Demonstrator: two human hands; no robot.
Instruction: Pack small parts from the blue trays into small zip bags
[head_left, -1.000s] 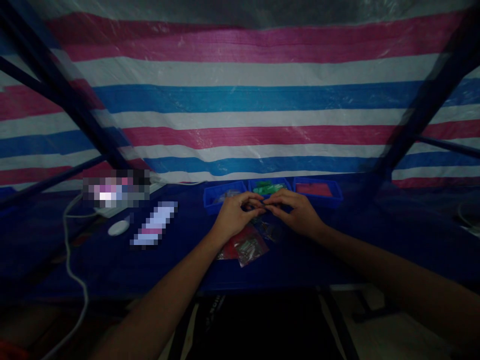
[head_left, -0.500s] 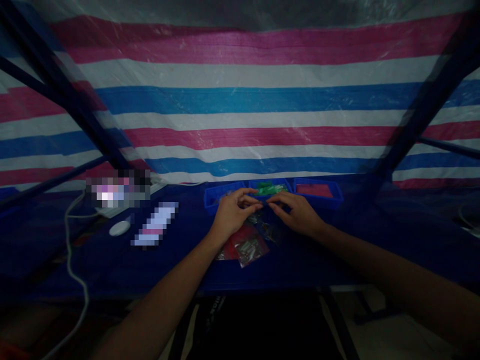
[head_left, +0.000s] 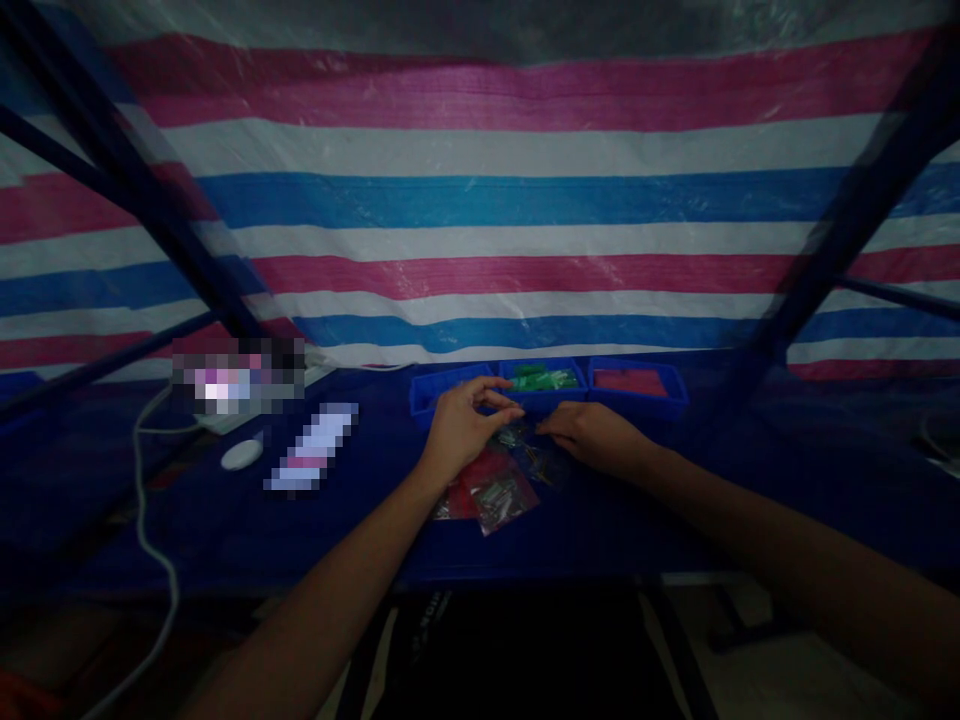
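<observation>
My left hand [head_left: 466, 420] is over the table, just in front of the blue bins, with thumb and fingertips pinched together. Anything between them is too small and dark to name. To its right my right hand [head_left: 596, 432] is lower, its fingers closed and pointing down towards small loose metal pieces [head_left: 538, 466]. Whether it grips one of them is not visible. Another little heap of small pieces [head_left: 513, 434] lies below my left fingertips. Closer to me is a clear plastic bag of metal parts [head_left: 501, 500], overlapping a reddish bag [head_left: 486, 464].
Behind my hands stand a left blue bin [head_left: 421, 396], a middle bin [head_left: 553, 396] of green items and a right bin [head_left: 664, 405] holding pink-red sheets. Leftward are a blurred-out phone-like object [head_left: 313, 446], a white oval object [head_left: 241, 455] and a white cable [head_left: 139, 500].
My right hand has dropped away from my left fingertips towards the loose metal pieces, and its fingers have curled downward. My left hand stays almost in place.
</observation>
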